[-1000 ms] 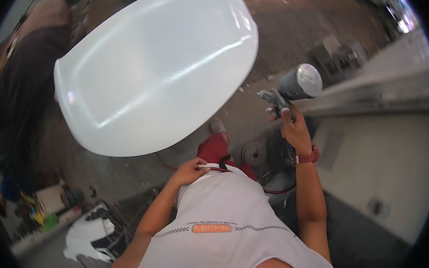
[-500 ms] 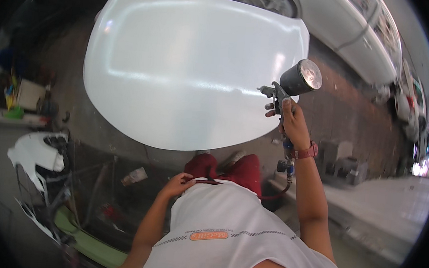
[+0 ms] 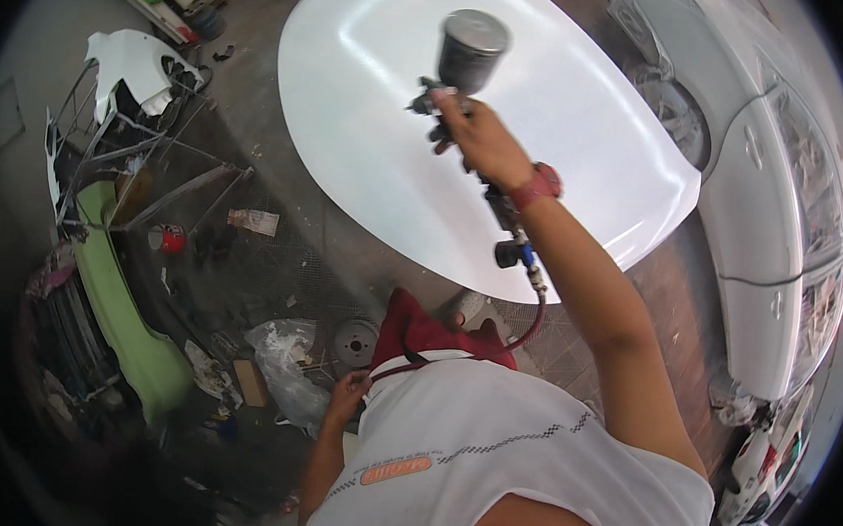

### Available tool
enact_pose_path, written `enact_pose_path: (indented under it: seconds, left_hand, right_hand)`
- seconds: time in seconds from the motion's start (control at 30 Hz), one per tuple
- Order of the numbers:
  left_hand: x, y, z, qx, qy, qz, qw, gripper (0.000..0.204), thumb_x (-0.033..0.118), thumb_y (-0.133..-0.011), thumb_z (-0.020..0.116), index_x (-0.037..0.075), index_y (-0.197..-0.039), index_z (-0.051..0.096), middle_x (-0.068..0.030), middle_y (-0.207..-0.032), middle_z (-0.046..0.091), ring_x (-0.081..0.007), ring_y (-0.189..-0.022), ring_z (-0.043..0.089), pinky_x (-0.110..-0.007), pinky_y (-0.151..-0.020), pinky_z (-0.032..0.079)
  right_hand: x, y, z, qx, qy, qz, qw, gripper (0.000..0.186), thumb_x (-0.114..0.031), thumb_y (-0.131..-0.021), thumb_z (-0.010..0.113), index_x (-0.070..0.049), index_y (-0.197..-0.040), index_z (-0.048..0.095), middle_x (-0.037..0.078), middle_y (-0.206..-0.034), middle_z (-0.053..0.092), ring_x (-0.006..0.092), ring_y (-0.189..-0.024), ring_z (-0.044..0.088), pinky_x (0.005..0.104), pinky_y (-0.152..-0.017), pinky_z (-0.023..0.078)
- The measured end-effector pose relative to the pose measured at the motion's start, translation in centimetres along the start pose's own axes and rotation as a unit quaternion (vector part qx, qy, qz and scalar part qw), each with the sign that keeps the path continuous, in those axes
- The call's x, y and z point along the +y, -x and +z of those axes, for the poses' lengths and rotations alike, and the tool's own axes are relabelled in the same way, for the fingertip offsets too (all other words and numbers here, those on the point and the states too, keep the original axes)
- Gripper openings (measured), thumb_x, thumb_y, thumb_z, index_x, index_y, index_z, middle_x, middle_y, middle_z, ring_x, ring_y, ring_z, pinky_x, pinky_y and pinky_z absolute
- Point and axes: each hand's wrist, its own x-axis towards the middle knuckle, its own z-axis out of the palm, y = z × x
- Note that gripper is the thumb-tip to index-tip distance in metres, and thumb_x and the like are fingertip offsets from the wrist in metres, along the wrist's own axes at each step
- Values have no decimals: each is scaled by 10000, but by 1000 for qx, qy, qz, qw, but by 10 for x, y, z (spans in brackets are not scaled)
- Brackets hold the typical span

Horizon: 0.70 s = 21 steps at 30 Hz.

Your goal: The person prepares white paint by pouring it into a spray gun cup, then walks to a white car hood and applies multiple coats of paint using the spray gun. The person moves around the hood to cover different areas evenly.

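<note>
A white car hood [image 3: 604, 168] lies ahead of me, its surface glossy with light streaks. Over it my right hand [image 3: 491, 143] is closed around a spray gun [image 3: 431, 99], whose nozzle points left. On top of the gun sits a dark paint cup [image 3: 471, 51] with a metal lid, slightly blurred. Below the wrist, a regulator [image 3: 510, 254] and fittings join a dark red air hose [image 3: 536, 320], which loops down to my waist. At my left hip, my left hand [image 3: 351, 392] is closed on the hose; its fingers show only partly.
A masked silver car [image 3: 751, 237] stands on the right. To the left, a metal rack [image 3: 160, 152] carries a white body panel [image 3: 130, 72], with a green bumper [image 3: 130, 306] beside it. A red can [image 3: 167, 238], plastic sheeting [image 3: 289, 361] and a brake disc [image 3: 355, 341] lie on the floor.
My right hand has swung the spray gun left and farther out, over the hood. The view has turned, bringing the rack and floor items into sight. My left hand stays at my waist.
</note>
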Motion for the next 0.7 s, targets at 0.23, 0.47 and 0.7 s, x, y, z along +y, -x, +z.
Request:
enact_pose_path:
  seconds: [0.23, 0.47, 0.7]
  left_hand:
    - [-115, 23, 37, 23, 198, 6, 980, 616, 484, -1015, 781, 14, -1398, 669, -60, -1241, 717, -148, -1092, 672, -313, -965, 512]
    - [-102, 66, 75, 121, 139, -53, 981, 577, 498, -1021, 767, 55, -1383, 690, -52, -1225, 698, -177, -1105, 656, -342, -898, 523]
    - [-7, 65, 176, 145, 113, 6, 983, 521, 441, -1010, 802, 57, -1348, 703, -31, -1047, 738, -108, -937, 632, -286, -804, 495]
  right_hand:
    - [-31, -49, 133, -120, 19, -57, 991, 725, -652, -1084, 516, 39, -1082, 736, 138, -787, 745, 213, -620, 742, 344, -504, 573]
    - [-40, -87, 170, -162, 16, -44, 986, 720, -632, -1081, 497, 51, -1054, 723, 178, -821, 760, 238, -620, 757, 372, -506, 579]
    - [-7, -153, 39, -82, 73, -34, 993, 689, -688, -1070, 504, -28, -1093, 697, 80, -772, 655, 169, -567, 654, 340, -497, 524]
